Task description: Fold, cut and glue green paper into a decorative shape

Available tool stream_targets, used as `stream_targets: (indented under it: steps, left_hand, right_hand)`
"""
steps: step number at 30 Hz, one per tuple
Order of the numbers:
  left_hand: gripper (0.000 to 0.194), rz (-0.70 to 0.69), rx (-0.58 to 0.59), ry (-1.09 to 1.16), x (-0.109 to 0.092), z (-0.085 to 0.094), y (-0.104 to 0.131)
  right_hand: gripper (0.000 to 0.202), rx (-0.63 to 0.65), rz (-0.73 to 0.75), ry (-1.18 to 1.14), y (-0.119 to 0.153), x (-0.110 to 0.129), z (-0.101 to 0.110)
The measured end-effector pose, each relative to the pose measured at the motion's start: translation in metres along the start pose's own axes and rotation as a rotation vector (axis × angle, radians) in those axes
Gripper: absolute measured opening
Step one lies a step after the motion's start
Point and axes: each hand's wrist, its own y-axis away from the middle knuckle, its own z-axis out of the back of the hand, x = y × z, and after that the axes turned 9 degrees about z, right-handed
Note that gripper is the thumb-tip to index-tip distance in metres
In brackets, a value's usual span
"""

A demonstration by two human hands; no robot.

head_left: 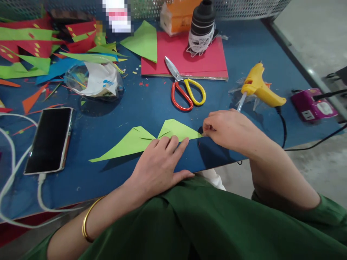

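Observation:
A light green piece of folded paper point(124, 143) lies across the blue table near its front edge, with two peaks and a notch between them. My left hand point(161, 159) lies over its lower middle, fingers stretched out and pressing it down. At the paper's right tip, my right hand point(223, 128) pinches the narrow end between thumb and fingers. Scissors point(177, 77) with one red and one yellow handle rest just beyond the paper, blades apart. Beyond my right hand lies a yellow glue gun point(257, 86) with a clear stick in it.
Red and green paper shapes point(35, 47) pile up at the back left. A clear bowl point(116, 90) holds scraps. A phone point(50, 139) with a white cable lies left. Red sheets point(162, 54) carry a black bottle point(202, 21) wound with string. A purple power box point(313, 104) sits right.

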Motion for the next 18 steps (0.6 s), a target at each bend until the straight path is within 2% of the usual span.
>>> stream_targets:
  steps: [2,5,7,10,14,18]
  left_hand:
    - [0.083,0.005,0.002,-0.005,0.0,0.0,0.0]
    - [0.081,0.008,-0.003,-0.019,-0.001,0.0,0.001]
    - [0.08,0.007,-0.018,-0.026,-0.001,0.0,0.001]
    - [0.079,0.015,-0.024,-0.022,-0.002,0.0,0.0]
    - [0.075,0.021,-0.038,-0.007,-0.004,-0.002,0.0]
    - [0.07,0.051,-0.127,0.016,-0.005,-0.005,0.008]
  right_hand:
    - [0.021,-0.031,-0.079,0.117,0.009,0.004,0.006]
    - [0.025,-0.282,-0.197,0.171,0.026,0.017,0.008]
    - [0.033,-0.42,-0.121,0.048,0.035,0.028,-0.002]
    - [0.041,-0.551,0.149,-0.133,0.041,0.043,-0.03]
    - [0.059,-0.553,0.216,-0.104,0.045,0.055,-0.068]
    - [0.065,-0.527,0.219,-0.013,0.049,0.059,-0.081]
